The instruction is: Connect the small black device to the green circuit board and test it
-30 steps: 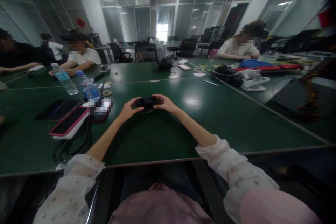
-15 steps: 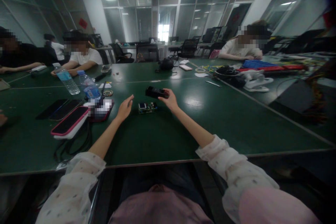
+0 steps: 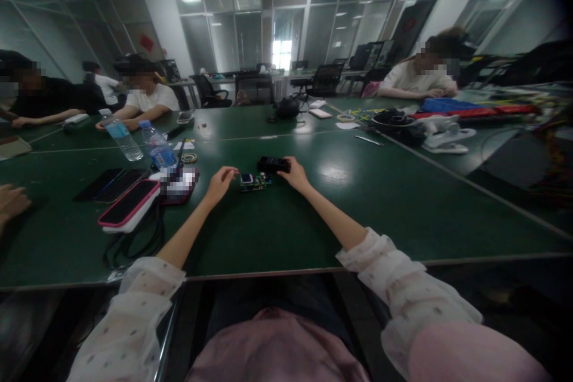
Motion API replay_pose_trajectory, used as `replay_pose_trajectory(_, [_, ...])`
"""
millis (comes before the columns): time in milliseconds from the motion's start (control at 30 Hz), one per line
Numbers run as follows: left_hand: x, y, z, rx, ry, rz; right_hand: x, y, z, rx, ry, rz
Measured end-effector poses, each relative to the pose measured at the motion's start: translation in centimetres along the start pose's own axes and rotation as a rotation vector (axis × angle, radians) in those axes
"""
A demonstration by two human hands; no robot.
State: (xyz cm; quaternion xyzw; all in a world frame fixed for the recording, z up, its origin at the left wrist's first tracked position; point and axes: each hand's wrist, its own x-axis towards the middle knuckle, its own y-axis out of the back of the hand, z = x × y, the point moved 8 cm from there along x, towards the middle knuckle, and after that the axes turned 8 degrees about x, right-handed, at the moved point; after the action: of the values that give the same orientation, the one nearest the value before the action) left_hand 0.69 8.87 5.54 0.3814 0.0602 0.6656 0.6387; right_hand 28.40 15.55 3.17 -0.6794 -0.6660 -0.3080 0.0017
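Observation:
My right hand (image 3: 295,175) grips the right end of a black rectangular case (image 3: 272,164), which is low over the green table or resting on it. Just in front of the case lies a small circuit board (image 3: 254,182) with a little screen at its left end. My left hand (image 3: 221,184) is beside the board's left end, fingers bent and slightly apart, holding nothing that I can see. Whether its fingertips touch the board I cannot tell.
To the left are a pink-rimmed phone (image 3: 129,203), dark phones (image 3: 99,185) and two water bottles (image 3: 157,149). Another person's hand (image 3: 12,202) rests at the left edge. Several people sit around the table (image 3: 268,239). Cables and bags (image 3: 398,125) lie at the right.
My right hand has lowered the black case and brought it slightly right, behind the circuit board. My left hand has moved right, close to the board, with its fingers more bent.

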Motion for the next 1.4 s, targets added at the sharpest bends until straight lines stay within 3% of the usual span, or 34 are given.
replay_pose_trajectory(133, [-0.5, -1.5, -0.3, -0.083, 0.048, -0.118, -0.1, 0.1, -0.2, -0.028, 0.018, 0.011])
replay_pose_trajectory(300, [-1.3, -2.4, 0.8, -0.017, -0.027, -0.242, -0.2, 0.1, -0.4, -0.03, 0.021, 0.014])
replay_pose_trajectory(567, [-1.1, -2.2, 0.7, 0.021, -0.069, -0.246, -0.4, 0.0, -0.3, -0.066, 0.03, -0.004])
replay_pose_trajectory(967, [-1.2, -2.6, 0.1, -0.141, -0.014, -0.294, -1.1, -0.9, -1.6, -0.083, 0.121, -0.081])
replay_pose_trajectory(1167, [-0.6, -1.1, -1.5, -0.334, 0.151, -0.2, -1.0, -1.1, -1.7, -0.072, 0.116, -0.044])
replay_pose_trajectory(1300, [-0.3, -0.7, -2.7, -0.482, 0.251, -0.136, -1.1, -1.1, -1.2, 0.103, -0.028, 0.002])
replay_pose_trajectory(1400, [-0.3, -0.7, -3.2, -0.558, 0.288, -0.09, -1.4, -1.4, -2.2, 0.276, -0.043, -0.062])
